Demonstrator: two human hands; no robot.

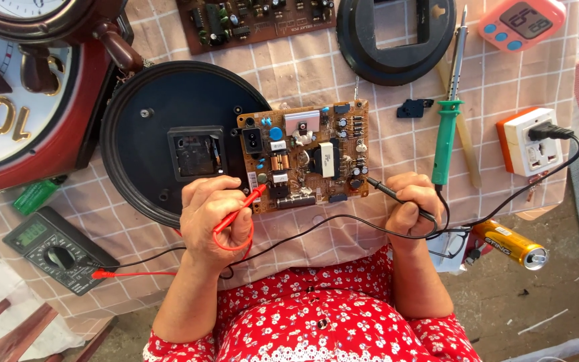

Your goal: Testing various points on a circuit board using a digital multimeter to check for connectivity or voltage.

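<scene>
Nearest to the person is a red sleeve with small white flowers, and from it both hands come forward over a checked cloth (343,67) on the table. The left hand (214,218) is closed around a red probe (242,208); the tip of this probe touches the near left corner of a brown circuit board (303,155). The right hand (410,208) is closed around a black probe (390,193), and its thin tip points to the near right edge of the same board. I cannot tell if this tip really touches it.

The board lies in the middle of the table, just in front of the hands, and its left part rests on a round black clock back (149,134). Red and black wires go from the probes to a dark multimeter (58,249) at the near left corner of the cloth. A small green thing (35,196) lies just beyond the meter.

To the right, near the right hand, lies a yellow can (512,244). A little farther there is an orange and white socket block (529,142) with a black plug in it, and a soldering iron (449,127) with green handle.

Farther away, at the left, stands a big red wall clock (28,107). At the far edge are a second circuit board (256,20), a black ring-shaped frame (397,40) and a pink timer (523,23).
</scene>
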